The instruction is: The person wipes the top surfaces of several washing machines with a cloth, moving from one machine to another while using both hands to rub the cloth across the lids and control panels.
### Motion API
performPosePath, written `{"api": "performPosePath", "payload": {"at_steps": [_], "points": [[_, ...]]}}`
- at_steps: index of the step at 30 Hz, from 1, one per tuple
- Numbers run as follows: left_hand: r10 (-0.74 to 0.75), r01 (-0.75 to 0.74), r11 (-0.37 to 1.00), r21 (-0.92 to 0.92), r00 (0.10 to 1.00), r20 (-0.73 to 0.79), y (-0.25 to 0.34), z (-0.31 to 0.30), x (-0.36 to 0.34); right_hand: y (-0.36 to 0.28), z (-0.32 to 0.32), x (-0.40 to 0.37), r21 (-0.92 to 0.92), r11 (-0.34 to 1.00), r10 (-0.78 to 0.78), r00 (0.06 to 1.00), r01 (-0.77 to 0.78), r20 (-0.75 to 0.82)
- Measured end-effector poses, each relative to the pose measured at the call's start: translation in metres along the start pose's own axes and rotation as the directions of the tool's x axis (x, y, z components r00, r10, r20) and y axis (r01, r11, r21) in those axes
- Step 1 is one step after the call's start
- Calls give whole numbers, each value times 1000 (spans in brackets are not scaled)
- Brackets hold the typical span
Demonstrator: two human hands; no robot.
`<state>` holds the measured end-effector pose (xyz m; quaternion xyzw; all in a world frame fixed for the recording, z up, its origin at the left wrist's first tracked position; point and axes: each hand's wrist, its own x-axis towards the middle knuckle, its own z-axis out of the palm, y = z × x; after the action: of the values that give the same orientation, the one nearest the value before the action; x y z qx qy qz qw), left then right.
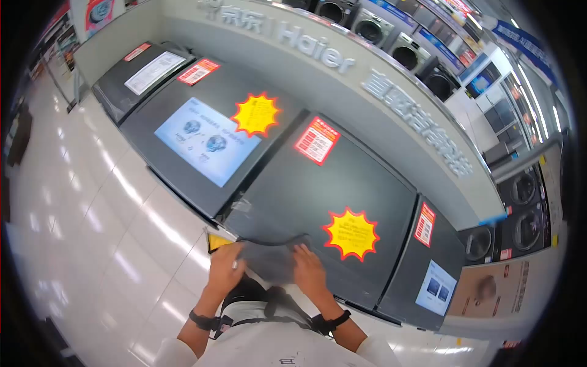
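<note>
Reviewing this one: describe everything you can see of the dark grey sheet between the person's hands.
The dark grey sheet looks thin and flexible, like cloth or film; motion blur hides which. It seems plain, with no print that can be made out. It is spread between the left hand and right hand, which hold opposite ends, in front of the person's waist by the lower edge of a grey appliance front. Whether it touches that front is unclear.
</note>
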<state>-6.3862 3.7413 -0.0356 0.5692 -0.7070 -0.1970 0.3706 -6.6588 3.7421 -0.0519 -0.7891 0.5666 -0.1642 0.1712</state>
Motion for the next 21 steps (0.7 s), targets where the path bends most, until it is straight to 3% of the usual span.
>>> {"api": "performPosePath", "payload": {"at_steps": [1, 4, 6, 9, 10, 13, 14, 15, 17, 21], "points": [[72, -73, 997, 14, 997, 42, 15, 11, 11, 10, -9, -15, -33, 998, 46, 998, -47, -50], [78, -188, 948, 257, 920, 385, 40, 67, 15, 42, -31, -65, -124, 968, 194, 966, -216, -169], [105, -275, 916, 291, 867, 487, 61, 80, 23, 66, -41, -99, -203, 911, 318, 926, -358, -204], [131, -334, 911, 242, 790, 599, 77, 101, 34, 86, -50, -133, -265, 841, 387, 867, -471, -314], [140, -363, 899, 244, 767, 626, 83, 108, 38, 90, -49, -136, -264, 837, 407, 868, -479, -284], [135, -396, 884, 248, 724, 676, 100, 125, 59, 80, -51, -109, -363, 806, 421, 884, -467, -203], [132, -402, 882, 247, 714, 688, 102, 133, 68, 77, -52, -86, -306, 840, 412, 894, -448, -178], [115, -404, 870, 283, 724, 680, 101, 144, 81, 75, -53, -60, -247, 871, 399, 904, -426, -152], [56, -388, 848, 360, 742, 668, 91, 164, 101, 85, -28, -13, -277, 864, 354, 899, -420, -259], [12, -274, 872, 405, 840, 543, 68, 175, 129, 89, -24, 26, -152, 870, 427, 870, -469, -246]]}}
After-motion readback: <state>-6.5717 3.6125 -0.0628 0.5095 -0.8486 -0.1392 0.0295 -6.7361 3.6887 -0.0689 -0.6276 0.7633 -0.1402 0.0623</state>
